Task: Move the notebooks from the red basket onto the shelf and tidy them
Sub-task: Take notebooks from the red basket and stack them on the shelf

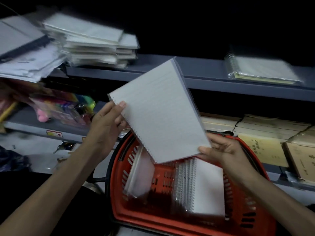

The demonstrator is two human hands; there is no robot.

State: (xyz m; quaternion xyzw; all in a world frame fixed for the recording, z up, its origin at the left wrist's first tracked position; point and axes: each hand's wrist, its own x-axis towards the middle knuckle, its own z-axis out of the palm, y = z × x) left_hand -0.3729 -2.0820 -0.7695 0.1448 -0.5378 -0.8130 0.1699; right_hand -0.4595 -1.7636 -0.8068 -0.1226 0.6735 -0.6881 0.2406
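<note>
The ruled notebook (160, 113) in the middle of the frame is pale grey-white. Faint parallel lines cross its cover, and fine silver spiral loops run down its lower left edge. Below it the basket (247, 217) is bright red, its walls patterned with rows of slots, and its handle is black. The coil notebooks (209, 188) in the basket's right half are white with silvery coils. The shelf (213, 79) is slate grey-blue. At upper left the stack (90, 41) is white under glossy clear wrap. The wrapped pad (262, 70) at upper right shows pale yellow-green page edges. At left the packets (64, 106) are pink, yellow and green. The paper books (262, 147) at right are tan with dark print.
</note>
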